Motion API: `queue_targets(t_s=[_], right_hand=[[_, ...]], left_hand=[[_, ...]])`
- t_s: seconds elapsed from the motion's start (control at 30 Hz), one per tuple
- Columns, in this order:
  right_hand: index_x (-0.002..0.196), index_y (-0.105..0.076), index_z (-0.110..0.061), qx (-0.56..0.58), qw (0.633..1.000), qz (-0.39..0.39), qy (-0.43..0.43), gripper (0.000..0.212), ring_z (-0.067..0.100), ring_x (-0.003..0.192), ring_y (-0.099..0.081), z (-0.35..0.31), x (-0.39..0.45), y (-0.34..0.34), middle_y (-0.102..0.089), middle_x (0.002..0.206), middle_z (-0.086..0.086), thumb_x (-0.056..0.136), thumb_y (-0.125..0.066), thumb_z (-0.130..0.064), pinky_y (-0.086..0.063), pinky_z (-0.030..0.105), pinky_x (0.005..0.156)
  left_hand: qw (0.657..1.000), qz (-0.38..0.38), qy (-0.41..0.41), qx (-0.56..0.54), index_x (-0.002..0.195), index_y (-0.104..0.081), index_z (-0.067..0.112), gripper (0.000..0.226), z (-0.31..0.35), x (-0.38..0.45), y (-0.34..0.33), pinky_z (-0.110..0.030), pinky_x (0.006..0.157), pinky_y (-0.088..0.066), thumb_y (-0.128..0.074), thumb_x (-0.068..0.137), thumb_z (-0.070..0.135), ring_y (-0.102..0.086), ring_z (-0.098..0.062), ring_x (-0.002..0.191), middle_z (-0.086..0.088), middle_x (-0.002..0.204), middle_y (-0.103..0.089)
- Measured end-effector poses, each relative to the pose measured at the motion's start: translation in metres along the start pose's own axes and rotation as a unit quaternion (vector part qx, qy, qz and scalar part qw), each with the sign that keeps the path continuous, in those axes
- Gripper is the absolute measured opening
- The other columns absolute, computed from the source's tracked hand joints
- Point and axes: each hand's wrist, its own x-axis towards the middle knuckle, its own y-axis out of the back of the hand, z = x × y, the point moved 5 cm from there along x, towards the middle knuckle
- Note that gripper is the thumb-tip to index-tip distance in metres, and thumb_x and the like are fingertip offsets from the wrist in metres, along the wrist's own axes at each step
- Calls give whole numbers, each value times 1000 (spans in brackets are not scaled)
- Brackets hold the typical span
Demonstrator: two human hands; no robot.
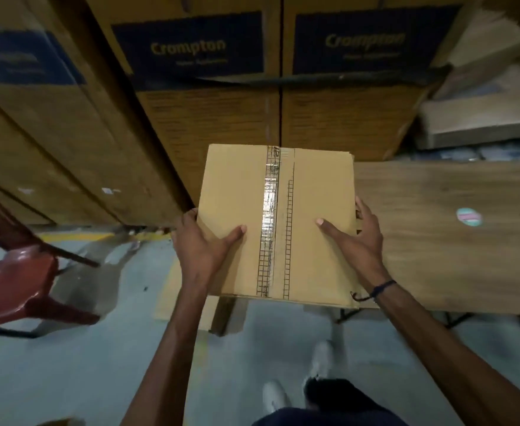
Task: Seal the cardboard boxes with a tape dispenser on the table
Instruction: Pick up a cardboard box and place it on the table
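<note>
Centre frame: left hand and right hand grip sides of taped box, thumbs on top; likely moving sealed box; next needs set-down spot, table at right

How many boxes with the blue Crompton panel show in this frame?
3. One stands behind the held box, left of centre; one beside it on the right; one, blurred, at the far left. More may be hidden beyond the frame.
</note>
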Motion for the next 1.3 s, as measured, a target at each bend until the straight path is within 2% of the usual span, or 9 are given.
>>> queue_targets(t_s=[0.2, 0.3, 0.4, 0.5, 0.7, 0.93, 1.1, 1.2, 1.3], right_hand=[[137, -46, -53, -17, 990, 139, -26, 86, 10, 119, -49, 33, 4, 133, -48, 122, -11, 65, -93, -55, -48, 43, 108], [145, -49, -42, -40, 979, 194, -47, 91, 10, 117, -48, 58, 3, 194, -48, 121, -12, 66, -91, -56, -46, 43, 108], [147, -48, -37, -27, 969, 236, -65, 91, 11, 118, -45, 91, -1, 247, -46, 124, -11, 69, -91, -54, -45, 40, 103], [144, -49, -39, -20, 963, 254, -83, 86, 12, 118, -46, 127, 5, 298, -45, 127, -10, 70, -91, -53, -45, 39, 99], [150, -45, -34, -40, 959, 255, -119, 93, 12, 118, -44, 186, 40, 390, -45, 128, -8, 71, -89, -55, -43, 37, 97], [148, -49, -24, -32, 963, 238, -124, 83, 19, 117, -46, 207, 105, 428, -44, 122, -2, 77, -90, -39, -41, 36, 96], [145, -49, -32, -17, 959, 233, -163, 84, 35, 128, -50, 226, 157, 420, -51, 126, 5, 74, -89, -49, -44, 48, 107], [141, -50, -35, -13, 957, 238, -167, 88, 34, 123, -52, 231, 182, 410, -53, 124, 4, 65, -86, -61, -47, 54, 106], [144, -47, -30, -28, 956, 239, -167, 95, 34, 123, -49, 229, 204, 401, -53, 128, 8, 64, -87, -64, -47, 52, 105]], left_hand=[[989, -116, -91, -3, 139, -51, 13, 104, 94, -28, -109, -51, 106, -45, -89, 59, 68, -44, -30, 128, -6, 135, -53], [979, -161, -124, -4, 140, -51, 12, 102, 132, -55, -163, -47, 107, -44, -89, 62, 66, -45, -29, 127, -6, 135, -52], [969, -193, -153, -12, 138, -52, 12, 98, 165, -86, -219, -38, 99, -42, -91, 63, 63, -45, -23, 121, -6, 132, -53], [960, -234, -154, -4, 135, -54, 14, 103, 193, -115, -280, -38, 94, -46, -87, 56, 72, -49, -21, 117, -3, 127, -55], [947, -290, -134, 6, 134, -55, 16, 113, 232, -158, -389, -49, 101, -51, -77, 46, 83, -52, -28, 120, -1, 125, -54], [947, -295, -122, 39, 139, -54, 14, 116, 266, -157, -459, -46, 107, -46, -74, 47, 81, -48, -30, 127, -5, 135, -55], [920, -347, -153, 98, 154, -35, 24, 129, 312, -131, -501, -49, 115, -37, -85, 50, 82, -38, -33, 140, -7, 152, -44], [900, -374, -176, 139, 157, -26, 36, 133, 337, -110, -522, -53, 117, -28, -83, 47, 86, -32, -36, 144, -8, 156, -35], [884, -391, -182, 183, 157, -18, 42, 143, 351, -92, -543, -56, 120, -22, -81, 38, 91, -25, -41, 146, -12, 157, -25]])
